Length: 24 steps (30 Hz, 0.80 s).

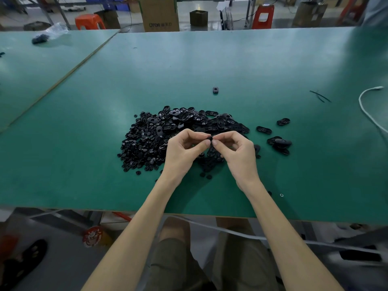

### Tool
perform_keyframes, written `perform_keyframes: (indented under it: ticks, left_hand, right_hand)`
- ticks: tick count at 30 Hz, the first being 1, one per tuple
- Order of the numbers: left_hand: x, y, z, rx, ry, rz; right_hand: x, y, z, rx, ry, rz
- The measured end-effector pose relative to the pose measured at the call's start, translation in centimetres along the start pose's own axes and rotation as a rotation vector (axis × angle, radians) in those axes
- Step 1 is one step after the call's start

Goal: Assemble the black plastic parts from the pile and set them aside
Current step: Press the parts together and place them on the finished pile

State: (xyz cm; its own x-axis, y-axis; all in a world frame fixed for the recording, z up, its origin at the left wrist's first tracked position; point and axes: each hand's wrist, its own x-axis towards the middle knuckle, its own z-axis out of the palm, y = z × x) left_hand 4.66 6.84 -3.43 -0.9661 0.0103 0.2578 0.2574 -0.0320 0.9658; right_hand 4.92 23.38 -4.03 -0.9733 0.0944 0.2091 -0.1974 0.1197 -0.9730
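My left hand and right hand raised over pile, fingertips meeting. Both pinch one small black part between thumb and forefinger, other fingers curled. Pile sits mid-bench: round pieces left, oval shells right. Few ovals loose just right of pile. Lone part lies apart, beyond pile. White cable at right edge.

parts pile: black | table: green | stools: red | cable: white | shorts: olive
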Motion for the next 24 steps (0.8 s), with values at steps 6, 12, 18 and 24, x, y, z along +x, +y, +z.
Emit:
perform_keyframes:
  ticks: [6,12,18,24]
  left_hand:
    - [0.1,-0.04,-0.03,-0.004,-0.018,0.02]
    - [0.07,-0.08,-0.07,-0.008,-0.02,0.025]
    - [0.06,-0.05,-0.06,-0.015,-0.015,0.002]
    - [0.01,-0.03,-0.13,-0.037,-0.011,-0.02]
  right_hand:
    - [0.08,0.07,0.03,0.032,0.006,0.014]
    - [0.05,0.06,0.04,0.033,0.005,0.016]
    - [-0.04,0.05,0.12,0.013,0.021,0.046]
    - [-0.08,-0.07,0.12,0.014,0.012,0.047]
